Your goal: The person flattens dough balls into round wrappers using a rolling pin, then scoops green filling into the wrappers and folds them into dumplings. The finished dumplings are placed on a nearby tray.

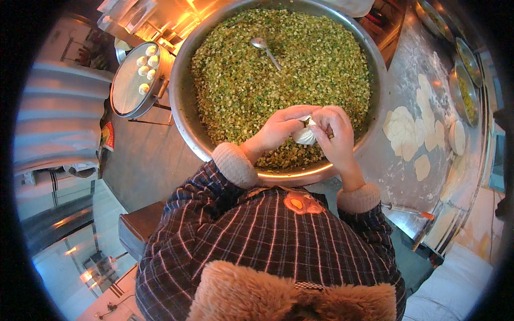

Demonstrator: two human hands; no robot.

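Between both hands is a small bun of white dough (305, 137), its lower side pleated and a little green filling showing at the top opening. My left hand (277, 125) cups the bun from the left, with the thumb along its side. The fingertips of my right hand (335, 128) pinch the dough edge at the upper right. Both hands are above the near part of a large metal basin (185, 116) full of chopped green vegetable filling (241, 72). A metal spoon (268, 54) rests on the filling farther back.
A round steamer (128, 86) at the left holds several shaped buns (143, 71). On the floured metal worktop (373, 168) to the right lie overlapping flat dough wrappers (401, 128). Metal bowls (461, 90) with filling stand along the far right. An orange-handled tool (426, 216) lies near the worktop's front edge.
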